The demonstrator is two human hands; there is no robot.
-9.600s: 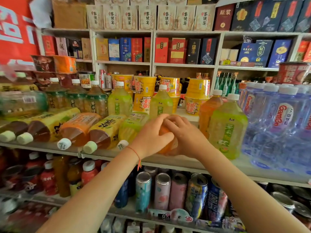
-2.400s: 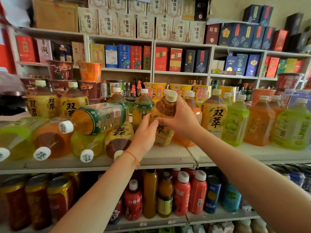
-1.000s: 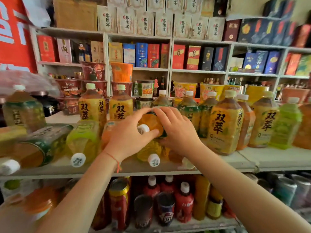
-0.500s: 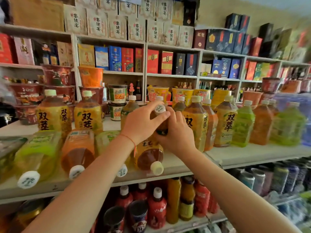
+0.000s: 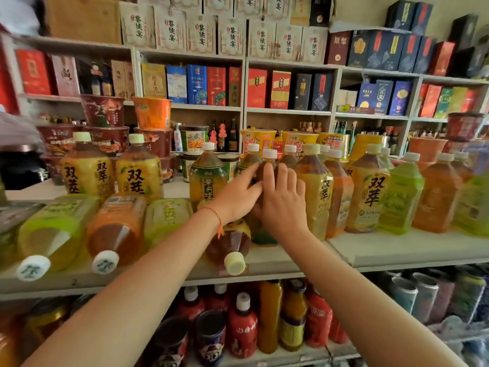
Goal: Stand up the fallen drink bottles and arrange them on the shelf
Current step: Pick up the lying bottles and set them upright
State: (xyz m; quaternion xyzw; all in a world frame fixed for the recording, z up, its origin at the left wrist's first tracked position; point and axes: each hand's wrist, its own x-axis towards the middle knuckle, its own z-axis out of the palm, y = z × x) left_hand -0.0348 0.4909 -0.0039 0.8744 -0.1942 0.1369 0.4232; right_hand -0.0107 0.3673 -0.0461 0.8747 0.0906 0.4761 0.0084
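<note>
Shelf [image 5: 397, 250], middle tier, centre of the frame: one upright dark-tea bottle [image 5: 266, 235] with a white cap, standing between both hands at the front of the upright row. Left hand [image 5: 239, 198] — fingers spread, laid flat against the bottle's left shoulder, a thin red cord at the wrist. Right hand [image 5: 284, 205] — fingers spread and open, palm pressed on the bottle's front and right side; neither hand is closed around it, both merely touch it. Just right of the bottle: a yellow-label tea bottle [image 5: 316, 197], upright, then an orange one, a second yellow-label one and a green bottle [image 5: 399, 197], all standing in a row toward the right edge. Behind, left of centre: a green-label bottle [image 5: 209, 178] and two yellow-label bottles [image 5: 139, 172], upright. Lower left of the frame, fallen items lying on their sides with caps toward the camera: a pale green bottle [image 5: 50, 234], an orange-label bottle [image 5: 116, 229], another pale green one behind, and a brown-tea bottle [image 5: 230, 247] lying directly under the left wrist, its cap at the shelf's front edge. Tier below: red bottles and cans, partly blurred. Upper tiers: boxed goods and stacked noodle cups [image 5: 152, 112].
</note>
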